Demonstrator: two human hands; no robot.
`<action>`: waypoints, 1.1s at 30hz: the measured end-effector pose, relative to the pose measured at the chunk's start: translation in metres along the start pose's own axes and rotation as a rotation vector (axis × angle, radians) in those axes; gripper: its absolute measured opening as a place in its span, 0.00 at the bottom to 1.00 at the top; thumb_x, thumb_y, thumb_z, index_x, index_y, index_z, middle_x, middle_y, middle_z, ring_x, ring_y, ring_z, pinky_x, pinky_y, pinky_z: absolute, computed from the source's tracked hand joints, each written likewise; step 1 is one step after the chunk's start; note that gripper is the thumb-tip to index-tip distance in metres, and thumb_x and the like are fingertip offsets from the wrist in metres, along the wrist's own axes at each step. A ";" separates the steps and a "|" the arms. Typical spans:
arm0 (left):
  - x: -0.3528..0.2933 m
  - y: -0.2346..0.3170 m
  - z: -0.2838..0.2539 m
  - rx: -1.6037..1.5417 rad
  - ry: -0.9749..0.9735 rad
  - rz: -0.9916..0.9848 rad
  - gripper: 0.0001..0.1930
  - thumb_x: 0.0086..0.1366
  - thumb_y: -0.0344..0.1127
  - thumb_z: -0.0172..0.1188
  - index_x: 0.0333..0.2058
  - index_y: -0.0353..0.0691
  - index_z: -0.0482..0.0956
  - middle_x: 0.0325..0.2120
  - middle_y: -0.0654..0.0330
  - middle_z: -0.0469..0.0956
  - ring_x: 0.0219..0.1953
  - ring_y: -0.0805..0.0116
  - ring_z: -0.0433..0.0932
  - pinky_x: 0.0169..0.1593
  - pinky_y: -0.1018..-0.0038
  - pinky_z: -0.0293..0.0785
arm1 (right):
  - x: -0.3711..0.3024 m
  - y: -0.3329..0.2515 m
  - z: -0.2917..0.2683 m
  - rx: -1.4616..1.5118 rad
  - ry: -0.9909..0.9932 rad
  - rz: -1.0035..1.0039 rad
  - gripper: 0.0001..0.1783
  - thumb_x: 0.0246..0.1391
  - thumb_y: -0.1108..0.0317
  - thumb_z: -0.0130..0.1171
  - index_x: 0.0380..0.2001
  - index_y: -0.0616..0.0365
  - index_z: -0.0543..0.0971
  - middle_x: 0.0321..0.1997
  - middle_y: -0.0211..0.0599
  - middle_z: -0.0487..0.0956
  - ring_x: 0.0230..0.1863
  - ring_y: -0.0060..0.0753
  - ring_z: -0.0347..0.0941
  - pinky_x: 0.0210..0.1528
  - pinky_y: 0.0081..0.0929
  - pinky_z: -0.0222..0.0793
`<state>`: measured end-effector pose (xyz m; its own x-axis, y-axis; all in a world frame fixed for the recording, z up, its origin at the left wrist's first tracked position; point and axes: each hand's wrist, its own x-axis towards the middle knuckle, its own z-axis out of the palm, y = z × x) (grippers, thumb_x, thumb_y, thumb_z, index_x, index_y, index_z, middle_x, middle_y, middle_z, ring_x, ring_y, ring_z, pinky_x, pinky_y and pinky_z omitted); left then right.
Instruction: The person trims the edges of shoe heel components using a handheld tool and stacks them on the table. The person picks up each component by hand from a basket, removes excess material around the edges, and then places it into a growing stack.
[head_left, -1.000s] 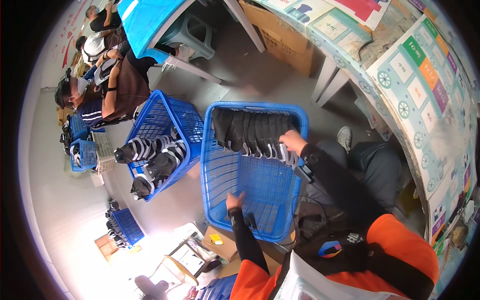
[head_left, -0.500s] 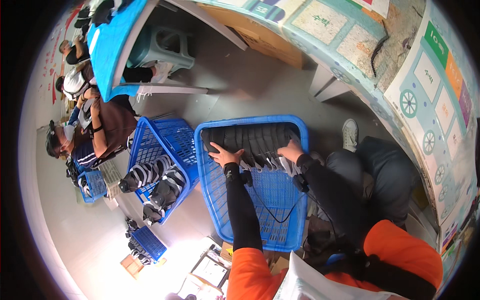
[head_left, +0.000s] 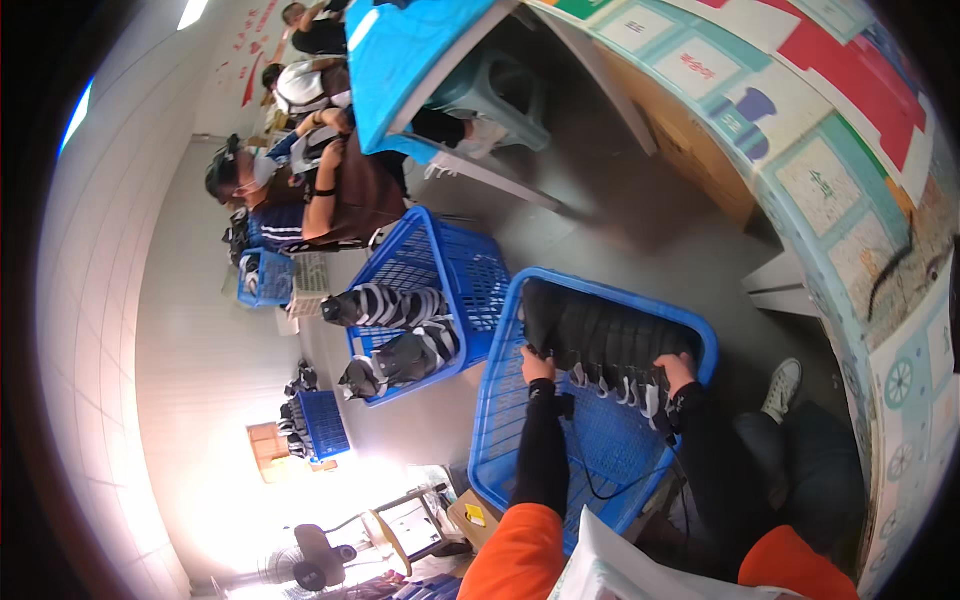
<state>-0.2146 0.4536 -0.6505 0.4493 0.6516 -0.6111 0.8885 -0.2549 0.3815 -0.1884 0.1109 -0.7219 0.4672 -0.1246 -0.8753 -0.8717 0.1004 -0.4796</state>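
Note:
A row of black shoe uppers [head_left: 605, 335] with pale lower edges stands packed together across the far end of a blue plastic basket [head_left: 484, 425]. My left hand [head_left: 537, 366] is at the row's left end, its fingers bent round the near edge. At the right end, my right hand [head_left: 678, 370] grips the last pieces with curled fingers. The fingertips of both hands are partly hidden against the dark pieces. A dark cord [head_left: 590, 490] hangs in a loop between my wrists, over the basket's near half.
Left of my basket, another blue basket [head_left: 430, 225] lies tilted with black-and-grey uppers [head_left: 410, 355]. Seated people [head_left: 340, 190] work at a blue-topped table [head_left: 410, 60]. A patterned table [head_left: 790, 170] curves along the right, above a shoe [head_left: 783, 390]. A fan [head_left: 310, 560] stands lower left.
The view has swung left, so the basket appears farther right. My left hand, spread over the row before, now has its fingers bent at the left end. My right hand stays at the right end.

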 end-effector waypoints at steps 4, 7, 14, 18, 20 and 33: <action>0.028 -0.016 -0.065 -0.093 0.371 0.416 0.57 0.46 0.37 0.80 0.68 0.19 0.54 0.68 0.29 0.63 0.73 0.41 0.62 0.74 0.59 0.61 | -0.055 -0.036 0.082 0.024 -0.129 -0.059 0.49 0.41 0.70 0.67 0.69 0.70 0.65 0.68 0.56 0.72 0.66 0.51 0.70 0.65 0.38 0.69; -0.004 -0.017 -0.030 -0.133 0.389 0.447 0.71 0.43 0.46 0.86 0.73 0.17 0.44 0.71 0.30 0.57 0.76 0.39 0.55 0.77 0.59 0.55 | -0.059 -0.035 0.070 -0.026 -0.161 -0.028 0.57 0.40 0.68 0.67 0.75 0.73 0.57 0.76 0.59 0.63 0.75 0.53 0.62 0.72 0.37 0.62; -0.046 0.031 -0.014 0.049 0.435 0.467 0.71 0.45 0.50 0.84 0.74 0.20 0.43 0.73 0.30 0.54 0.76 0.37 0.55 0.76 0.58 0.59 | -0.030 -0.033 0.047 0.049 -0.155 -0.042 0.55 0.42 0.71 0.67 0.75 0.73 0.57 0.77 0.60 0.64 0.77 0.55 0.61 0.74 0.37 0.61; -0.042 0.025 -0.020 0.104 0.440 0.339 0.68 0.48 0.45 0.81 0.75 0.21 0.42 0.73 0.31 0.56 0.74 0.38 0.59 0.73 0.58 0.64 | -0.043 -0.026 0.065 0.013 -0.147 -0.019 0.53 0.43 0.72 0.66 0.74 0.73 0.59 0.76 0.60 0.65 0.76 0.55 0.62 0.73 0.37 0.62; -0.039 0.040 0.002 0.177 0.518 0.331 0.63 0.52 0.39 0.78 0.75 0.24 0.42 0.73 0.32 0.57 0.69 0.38 0.68 0.70 0.58 0.69 | -0.037 -0.022 0.066 0.064 -0.052 -0.056 0.44 0.43 0.79 0.65 0.69 0.68 0.68 0.65 0.51 0.76 0.62 0.49 0.75 0.63 0.40 0.72; -0.048 0.023 -0.048 0.170 0.546 0.130 0.48 0.53 0.29 0.63 0.73 0.33 0.55 0.45 0.32 0.83 0.48 0.32 0.83 0.56 0.47 0.78 | -0.087 -0.035 0.058 0.079 -0.306 0.019 0.42 0.48 0.77 0.75 0.65 0.75 0.67 0.69 0.59 0.72 0.69 0.54 0.69 0.70 0.42 0.67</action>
<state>-0.2204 0.4510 -0.5788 0.4824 0.8698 -0.1036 0.8522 -0.4388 0.2849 -0.1898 0.1757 -0.6330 0.4845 0.1795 -0.8562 -0.8719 0.1780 -0.4561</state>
